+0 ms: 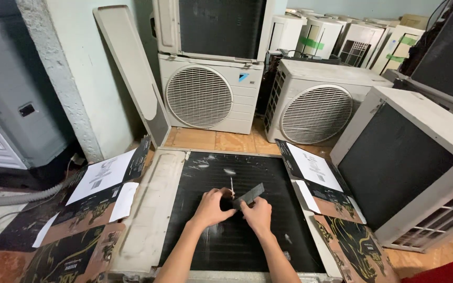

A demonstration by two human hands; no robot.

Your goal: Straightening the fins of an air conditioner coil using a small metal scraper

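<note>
Black finned coil face (268, 220) of an air-conditioner unit lying flat on the floor, framed by a worn cream casing (150, 209). Both hands together over the middle of that black face. Left hand (212, 207) curled narrow, fingertips pinched close against the right, apparently around a thin pale sliver (232, 186) standing upright just above the knuckles; exact grip hard to tell. Right hand (258, 214) closed around a dark flat comb-like tool (250, 195), tilted up and to the right, its lower end between the two hands and near the fins. White scuffs and bent patches scattered over the coil above the hands.

Flattened cardboard sheets (100, 181) with white panels spread on the floor left of the unit, more cardboard (315, 170) on its right. Two white outdoor units with round fan grilles behind: one (208, 94) against the wall, another (318, 102) to its right. Large cream box unit (410, 162) with a dark side close on the right. Long cream panel (132, 68) leaning against the pale green wall.
</note>
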